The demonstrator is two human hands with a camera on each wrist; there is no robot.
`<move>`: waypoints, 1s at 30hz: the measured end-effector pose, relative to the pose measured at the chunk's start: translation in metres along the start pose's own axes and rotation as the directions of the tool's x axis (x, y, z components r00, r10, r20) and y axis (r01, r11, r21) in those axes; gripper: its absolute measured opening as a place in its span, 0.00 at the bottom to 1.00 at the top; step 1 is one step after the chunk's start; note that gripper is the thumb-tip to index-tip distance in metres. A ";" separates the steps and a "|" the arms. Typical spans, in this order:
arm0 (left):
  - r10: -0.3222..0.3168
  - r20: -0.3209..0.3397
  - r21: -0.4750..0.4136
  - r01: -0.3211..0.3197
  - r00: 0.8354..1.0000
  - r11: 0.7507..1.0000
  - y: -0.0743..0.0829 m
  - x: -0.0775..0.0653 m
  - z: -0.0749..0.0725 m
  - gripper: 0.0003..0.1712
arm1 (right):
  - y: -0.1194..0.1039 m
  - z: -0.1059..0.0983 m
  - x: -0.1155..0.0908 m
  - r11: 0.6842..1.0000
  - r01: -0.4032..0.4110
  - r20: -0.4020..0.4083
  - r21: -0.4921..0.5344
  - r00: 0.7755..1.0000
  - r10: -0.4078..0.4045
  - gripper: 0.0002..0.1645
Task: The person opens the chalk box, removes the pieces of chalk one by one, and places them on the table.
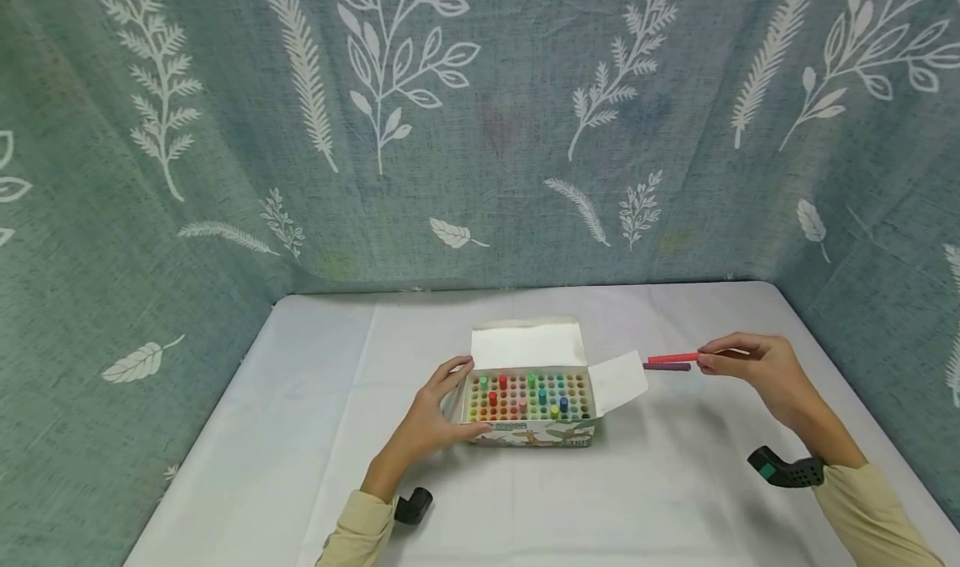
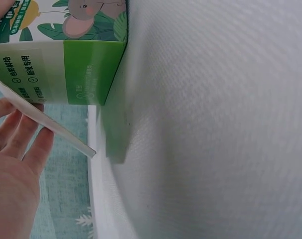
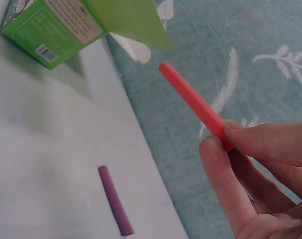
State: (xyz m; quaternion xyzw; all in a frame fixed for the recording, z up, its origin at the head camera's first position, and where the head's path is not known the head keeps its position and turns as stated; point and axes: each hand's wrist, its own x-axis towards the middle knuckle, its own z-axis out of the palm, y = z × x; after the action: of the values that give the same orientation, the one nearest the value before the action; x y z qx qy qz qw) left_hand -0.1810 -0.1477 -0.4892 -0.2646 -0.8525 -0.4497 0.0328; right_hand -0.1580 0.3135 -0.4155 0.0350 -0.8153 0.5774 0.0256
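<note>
A small chalk box stands on the table with its top open, showing a grid of holes with several coloured chalk sticks among them. My left hand grips the box's left end, thumb along the front and fingers by the back corner. In the left wrist view those fingers lie behind the raised end flap. To the right of the box, my right hand pinches a red chalk stick by one end between thumb and fingertips, its free end towards the box. A purple chalk stick lies on the table below it.
The box's lid stands up at the back, and its right flap sticks out sideways. White cloth covers the table. A teal leaf-patterned curtain hangs behind and along both sides.
</note>
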 end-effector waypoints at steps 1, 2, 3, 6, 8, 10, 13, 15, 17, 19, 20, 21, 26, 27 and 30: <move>0.004 -0.003 -0.001 -0.004 1.000 1.000 0.000 0.000 0.000 0.55 | 0.002 0.000 0.000 1.000 -0.010 0.003 0.013 1.000 0.010 0.19; 0.007 -0.005 -0.001 -0.007 1.000 1.000 0.000 0.000 0.000 0.55 | 0.004 0.000 0.000 0.999 -0.022 0.004 0.035 1.000 0.021 0.19; 0.009 -0.007 -0.001 -0.009 1.000 1.000 0.000 0.000 0.000 0.55 | 0.007 0.000 0.000 0.998 -0.032 0.005 0.058 0.999 0.032 0.19; 0.012 -0.008 -0.001 -0.012 1.000 1.000 0.000 0.000 0.000 0.55 | 0.014 0.000 0.000 0.993 -0.051 0.011 0.109 0.999 0.050 0.18; 0.002 -0.004 -0.001 -0.002 1.000 1.000 -0.001 0.000 0.000 0.55 | 0.020 0.000 0.001 0.989 -0.061 0.013 0.133 0.998 0.060 0.17; 0.000 -0.004 -0.003 0.000 1.000 1.000 -0.001 0.000 -0.001 0.55 | 0.026 0.000 0.001 0.988 -0.069 0.014 0.135 0.998 0.068 0.18; -0.006 -0.001 -0.014 0.006 1.000 1.000 -0.001 0.000 -0.001 0.55 | 0.035 0.001 0.002 0.988 -0.095 0.012 0.126 0.995 0.094 0.19; -0.001 0.001 -0.026 0.001 1.000 1.000 0.000 0.000 0.000 0.55 | 0.040 0.002 0.002 0.987 -0.119 0.011 0.104 0.993 0.118 0.21; -0.001 0.005 -0.034 0.001 1.000 0.999 0.000 0.000 0.000 0.55 | 0.045 0.002 0.002 0.986 -0.148 0.007 0.072 0.989 0.148 0.23; -0.003 0.007 -0.038 0.003 1.000 0.999 0.001 0.001 0.001 0.55 | 0.050 0.003 0.003 0.983 -0.182 0.001 0.035 0.983 0.183 0.25; -0.001 0.006 -0.037 0.001 1.000 0.999 0.001 0.001 0.001 0.55 | 0.052 0.003 0.003 0.979 -0.203 -0.005 0.018 0.979 0.203 0.26; -0.002 0.008 -0.036 0.002 1.000 0.999 0.001 0.001 0.002 0.55 | 0.054 0.003 0.004 0.976 -0.218 -0.008 0.005 0.976 0.219 0.27; -0.001 0.008 -0.030 0.001 1.000 1.000 0.000 0.002 0.003 0.55 | 0.064 0.004 0.007 0.958 -0.288 -0.015 0.006 0.958 0.288 0.27; -0.009 0.008 -0.031 0.009 1.000 0.999 0.000 0.001 0.003 0.55 | 0.066 0.005 0.007 0.957 -0.291 -0.010 0.016 0.957 0.291 0.27; -0.029 0.009 -0.028 0.029 1.000 0.999 0.000 0.000 0.001 0.55 | 0.071 0.009 0.009 0.951 -0.306 -0.003 0.040 0.952 0.307 0.28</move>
State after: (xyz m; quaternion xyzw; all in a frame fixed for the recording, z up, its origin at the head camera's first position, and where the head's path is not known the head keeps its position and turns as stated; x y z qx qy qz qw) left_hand -0.1806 -0.1472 -0.4895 -0.2544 -0.8500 -0.4608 0.0189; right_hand -0.1731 0.3282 -0.4839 -0.0941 -0.7992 0.5904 -0.0614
